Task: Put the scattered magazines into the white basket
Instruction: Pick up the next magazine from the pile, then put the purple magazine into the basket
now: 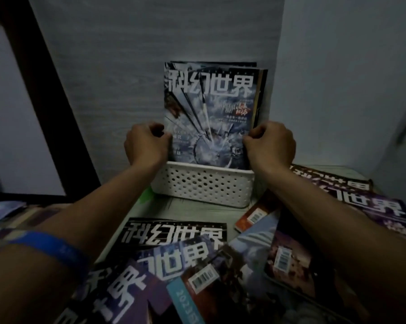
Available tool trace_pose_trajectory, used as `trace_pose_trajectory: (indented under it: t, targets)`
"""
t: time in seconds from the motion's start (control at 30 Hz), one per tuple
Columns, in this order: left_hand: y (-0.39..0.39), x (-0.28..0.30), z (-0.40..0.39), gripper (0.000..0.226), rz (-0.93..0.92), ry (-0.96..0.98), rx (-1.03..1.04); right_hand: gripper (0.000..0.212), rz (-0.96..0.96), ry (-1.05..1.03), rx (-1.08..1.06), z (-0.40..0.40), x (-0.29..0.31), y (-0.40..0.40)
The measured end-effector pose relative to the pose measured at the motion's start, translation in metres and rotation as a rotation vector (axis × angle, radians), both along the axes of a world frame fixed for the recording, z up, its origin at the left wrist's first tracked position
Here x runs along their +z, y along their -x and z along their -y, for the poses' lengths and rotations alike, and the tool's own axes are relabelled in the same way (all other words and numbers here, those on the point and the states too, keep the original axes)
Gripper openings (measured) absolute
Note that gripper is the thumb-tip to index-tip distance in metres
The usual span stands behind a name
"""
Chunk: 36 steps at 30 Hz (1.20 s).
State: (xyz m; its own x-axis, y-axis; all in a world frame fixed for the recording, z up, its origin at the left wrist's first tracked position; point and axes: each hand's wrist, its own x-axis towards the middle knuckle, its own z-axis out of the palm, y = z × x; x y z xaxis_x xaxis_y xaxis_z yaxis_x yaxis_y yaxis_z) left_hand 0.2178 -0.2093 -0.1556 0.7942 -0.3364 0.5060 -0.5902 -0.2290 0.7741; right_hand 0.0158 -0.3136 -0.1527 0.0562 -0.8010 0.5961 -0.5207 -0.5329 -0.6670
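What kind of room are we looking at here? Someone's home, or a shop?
Probably a home, perhaps a bedroom corner, though the dim light makes it hard to be sure. Plain walls meet behind a small white basket, magazines lie scattered around, and a checked cloth, maybe bedding, shows at left.

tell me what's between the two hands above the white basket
In the head view, the upright magazine standing in the white basket fills the stretch: the left hand grips its left edge, the right hand its right edge.
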Motion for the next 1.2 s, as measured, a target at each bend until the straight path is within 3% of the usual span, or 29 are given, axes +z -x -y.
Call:
trace_pose_trajectory:
  t: [0.13, 0.23, 0.3, 0.4, 0.43, 0.5, 0.53, 0.6, 0.67, 0.73, 0.87, 0.93, 1.0, 1.1, 1.2]
  targets:
    - [0.007, -0.001, -0.009, 0.047, 0.055, -0.108, -0.056, 0.013, -0.029, -0.05, 0.057, -0.009, 0.0, 0.004]
    - [0.018, 0.0, -0.027, 0.066, -0.053, -0.036, -0.211, 0.004, 0.054, -0.2, 0.319, -0.023, 0.008, 0.019]
    - [0.04, -0.004, -0.045, 0.068, -0.057, 0.018, -0.275, 0.016, 0.103, -0.297, 0.451, -0.035, 0.012, 0.049]
    - [0.086, -0.015, -0.074, 0.044, 0.313, -0.029, -0.312, 0.017, 0.11, -0.378, 0.357, -0.049, 0.002, 0.116]
    - [0.106, -0.017, -0.079, 0.034, 0.342, -0.052, -0.373, 0.019, 0.148, -0.419, 0.292, -0.053, -0.002, 0.142]
    - [0.152, -0.017, -0.081, 0.021, 0.172, -0.156, -0.503, 0.02, 0.212, -0.444, 0.135, -0.057, -0.007, 0.189]
    - [0.174, -0.015, -0.078, 0.019, 0.04, -0.22, -0.556, 0.015, 0.174, -0.437, 0.049, -0.059, -0.009, 0.21]
    - [0.209, -0.012, -0.071, 0.022, -0.151, -0.342, -0.634, 0.008, -0.099, -0.464, -0.094, -0.066, -0.013, 0.243]
    - [0.229, -0.013, -0.066, 0.018, -0.145, -0.455, -0.625, 0.036, -0.374, -0.569, -0.158, -0.076, -0.022, 0.263]
    - [0.242, -0.016, -0.069, 0.014, -0.201, -0.446, -0.574, 0.046, -0.4, -0.664, -0.089, -0.085, -0.028, 0.276]
    - [0.252, -0.016, -0.08, 0.02, -0.761, -0.199, -0.637, 0.032, -0.324, -0.647, -0.12, -0.091, -0.025, 0.289]
    - [0.25, -0.012, -0.083, 0.015, -0.895, -0.165, -0.644, 0.028, -0.246, -0.708, -0.1, -0.094, -0.024, 0.293]
    - [0.253, -0.009, -0.088, 0.014, -0.968, -0.147, -0.68, 0.029, -0.067, -0.795, -0.038, -0.101, -0.024, 0.295]
    - [0.261, -0.011, -0.098, 0.003, -0.879, -0.215, -0.68, 0.031, 0.277, -0.843, 0.022, -0.114, -0.017, 0.289]
    - [0.263, -0.012, -0.105, 0.018, -0.892, -0.084, -0.642, 0.019, 0.481, -0.799, 0.07, -0.125, -0.003, 0.275]
